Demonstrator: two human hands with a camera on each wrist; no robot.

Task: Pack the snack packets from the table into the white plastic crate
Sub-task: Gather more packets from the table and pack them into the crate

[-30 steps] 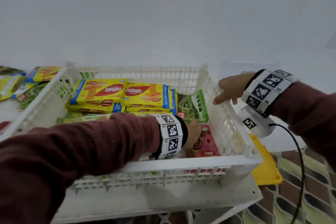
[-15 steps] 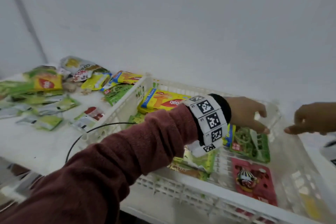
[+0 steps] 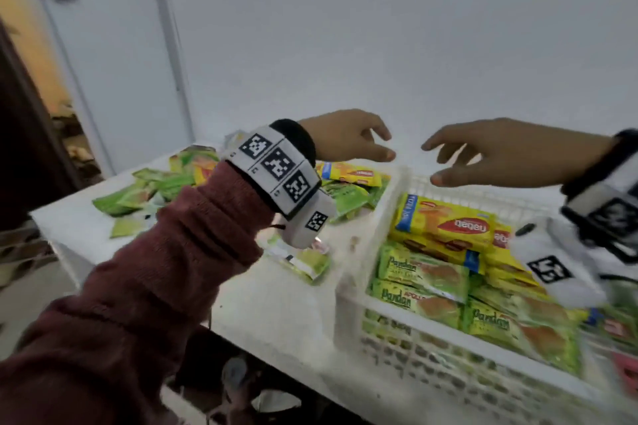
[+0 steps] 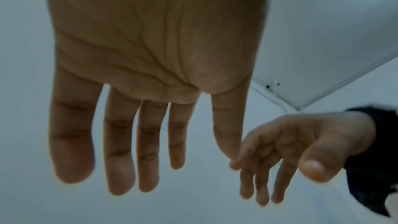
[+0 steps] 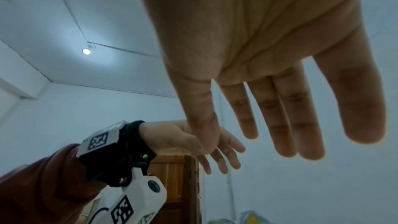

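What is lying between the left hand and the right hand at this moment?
Nothing. In the head view the left hand and right hand hover apart, both empty, with only white wall behind the gap. The wrist views agree.

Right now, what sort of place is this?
Probably a plain room in a home or small shop: bare white walls, a wooden door, and a white table with loose snack packets beside a crate.

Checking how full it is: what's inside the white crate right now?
The white crate holds yellow Nabati wafer packs behind green Pandan packets. The right wrist camera hides its right part; lower layers are covered.
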